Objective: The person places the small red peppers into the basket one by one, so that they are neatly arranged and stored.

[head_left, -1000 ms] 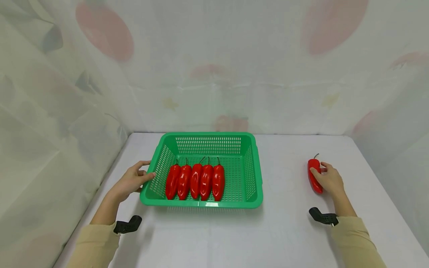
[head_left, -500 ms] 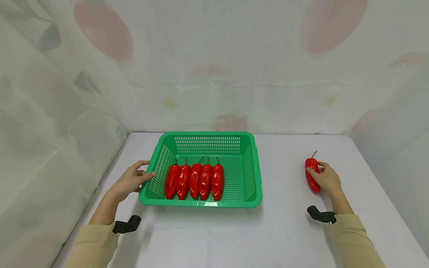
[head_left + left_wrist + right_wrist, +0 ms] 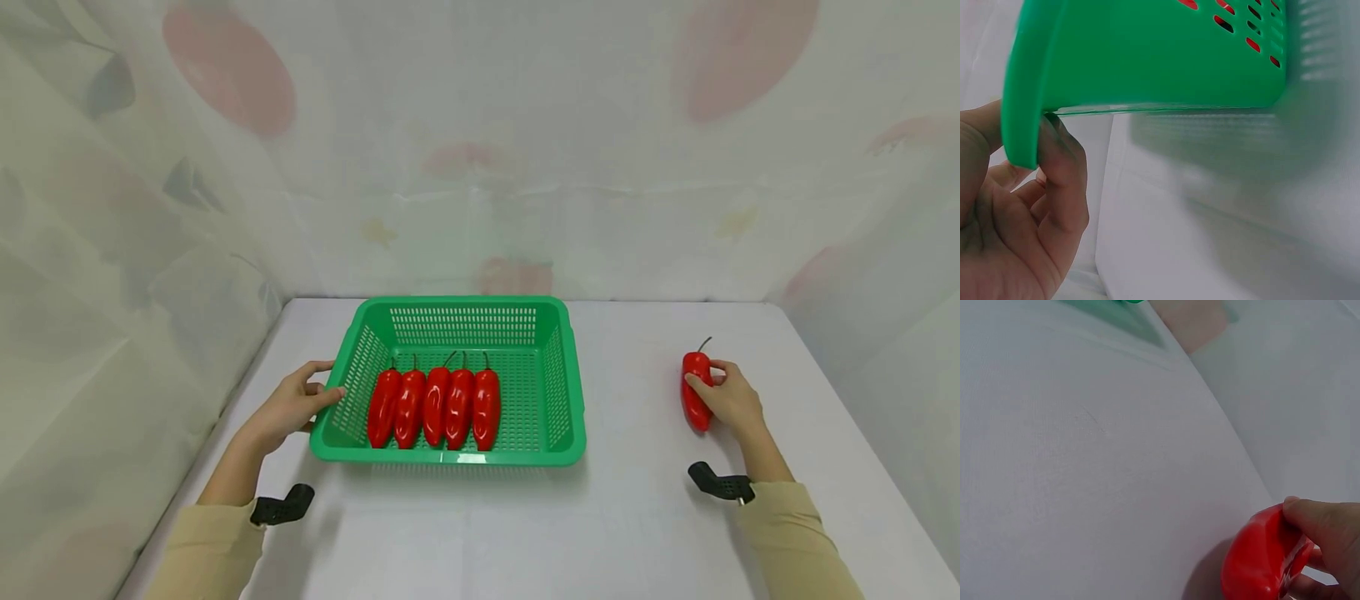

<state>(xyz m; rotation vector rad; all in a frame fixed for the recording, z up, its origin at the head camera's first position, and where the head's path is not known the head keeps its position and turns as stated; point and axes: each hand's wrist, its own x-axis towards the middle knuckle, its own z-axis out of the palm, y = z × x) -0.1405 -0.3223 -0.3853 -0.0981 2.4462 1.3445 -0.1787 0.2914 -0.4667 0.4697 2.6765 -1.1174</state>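
Note:
A green plastic basket [image 3: 450, 457] stands left of the middle of the table, with several red peppers [image 3: 435, 407] side by side in its left and central part, stems toward the back. My left hand [image 3: 288, 404] grips the basket's left rim, thumb over the top. In the left wrist view, curled fingers [image 3: 1063, 181] show beneath that rim [image 3: 1022, 94]. Off to the right, my right hand [image 3: 731, 402] holds another red pepper [image 3: 695, 392], thumb on its near face and fingers behind. The right wrist view shows the thumb [image 3: 1310, 512] against this pepper [image 3: 1260, 556].
The white table [image 3: 525, 533] meets a pale printed cloth wall [image 3: 480, 208] at the back. More cloth hangs at the left [image 3: 112, 333] and right. Each wrist carries a small black camera, such as the left one [image 3: 285, 505].
My right hand and the pepper in it have shifted slightly left, and the pepper stands a little more upright in view. The left hand and the basket look almost unmoved.

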